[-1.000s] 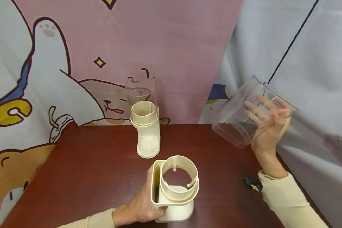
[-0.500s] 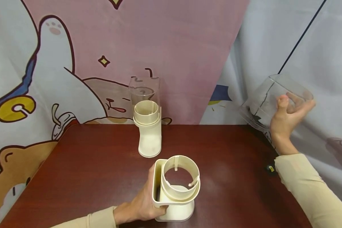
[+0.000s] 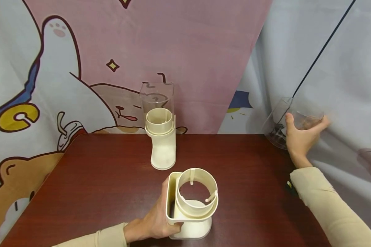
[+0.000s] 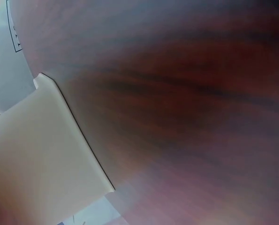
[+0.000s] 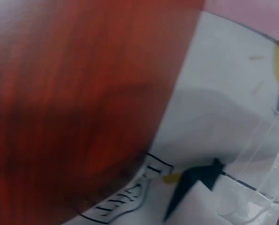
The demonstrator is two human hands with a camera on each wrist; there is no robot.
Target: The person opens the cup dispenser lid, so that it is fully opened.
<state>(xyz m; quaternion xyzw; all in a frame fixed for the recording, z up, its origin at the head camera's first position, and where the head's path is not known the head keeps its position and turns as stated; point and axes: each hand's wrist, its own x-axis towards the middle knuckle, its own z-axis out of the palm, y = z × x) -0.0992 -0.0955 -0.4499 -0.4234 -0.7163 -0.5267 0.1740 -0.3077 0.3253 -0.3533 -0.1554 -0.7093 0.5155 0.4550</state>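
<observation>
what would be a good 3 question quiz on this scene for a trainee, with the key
1. True or false: the left hand grips the nearer cream stand.
2. Multiple choice: what is in the grasp of the right hand? a) the nearer cream stand; b) a clear container; c) nothing.
3. Short answer: in the head view, what rises behind the top of the farther cream stand?

Key:
1. True.
2. b.
3. A second clear container.
</observation>
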